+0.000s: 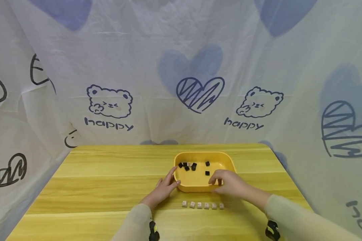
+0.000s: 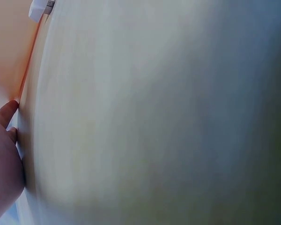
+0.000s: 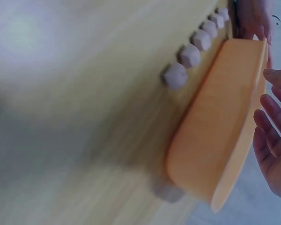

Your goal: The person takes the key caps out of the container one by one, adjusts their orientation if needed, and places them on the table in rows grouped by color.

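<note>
A yellow plastic tray (image 1: 196,187) stands on the table, with several black keycaps (image 1: 194,166) and one pale keycap (image 1: 189,164) inside. My left hand (image 1: 163,191) rests against the tray's left end, fingers extended along its rim. Above the front right rim is my right hand (image 1: 231,183), its fingers bent loosely downward. In the right wrist view that hand (image 3: 278,136) shows nothing between thumb and fingers. Several white keycaps (image 1: 199,204) lie in a row in front of the tray. The left wrist view shows mostly tabletop, with part of the left hand (image 2: 4,159) touching the tray.
The wood-grain table (image 1: 108,180) extends on both sides of the tray. Behind it hangs a pale cloth (image 1: 157,113) printed with hearts and bears, which also runs down both sides.
</note>
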Motion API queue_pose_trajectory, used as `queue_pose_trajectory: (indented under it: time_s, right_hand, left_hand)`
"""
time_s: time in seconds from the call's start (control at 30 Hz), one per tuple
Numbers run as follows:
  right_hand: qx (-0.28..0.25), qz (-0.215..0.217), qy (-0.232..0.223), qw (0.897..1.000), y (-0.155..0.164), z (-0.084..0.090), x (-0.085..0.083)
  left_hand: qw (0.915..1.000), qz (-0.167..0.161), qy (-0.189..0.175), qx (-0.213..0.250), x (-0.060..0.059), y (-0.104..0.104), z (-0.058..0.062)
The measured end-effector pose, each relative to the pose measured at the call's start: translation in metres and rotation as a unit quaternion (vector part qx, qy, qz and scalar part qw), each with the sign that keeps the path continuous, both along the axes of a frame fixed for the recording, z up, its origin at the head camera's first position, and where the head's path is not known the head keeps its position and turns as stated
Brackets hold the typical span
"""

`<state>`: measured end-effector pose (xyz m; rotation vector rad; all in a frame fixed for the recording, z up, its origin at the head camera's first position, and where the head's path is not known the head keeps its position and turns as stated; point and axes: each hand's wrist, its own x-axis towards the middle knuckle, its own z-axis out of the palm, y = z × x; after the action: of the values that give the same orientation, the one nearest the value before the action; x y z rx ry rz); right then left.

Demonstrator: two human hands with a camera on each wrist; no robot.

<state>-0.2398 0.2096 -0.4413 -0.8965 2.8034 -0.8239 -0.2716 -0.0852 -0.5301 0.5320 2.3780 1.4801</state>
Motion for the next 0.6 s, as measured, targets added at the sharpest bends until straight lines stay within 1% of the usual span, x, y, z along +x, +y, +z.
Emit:
queue_pose_trajectory:
  time_s: [0.13,0.23,0.4,0.6]
  right_hand:
    - [0.017,-0.009,0.019,1.000,-0.011,0.006,-0.014]
    - [0.025,-0.014,0.020,0.999,-0.018,0.011,-0.024]
    - [0.030,-0.018,0.018,0.999,-0.026,0.014,-0.043]
    - [0.036,-0.018,-0.003,0.999,-0.032,0.015,-0.064]
  left_hand:
    - [1.0000,0.004,0.001,0.000,0.001,-0.001,-0.001]
    - [1.0000,0.004,0.002,0.000,0.002,-0.001,0.000]
    - [1.0000,0.002,0.007,-0.004,0.003,0.000,0.002]
    - [1.0000,-0.002,0.001,0.003,0.001,0.000,0.002]
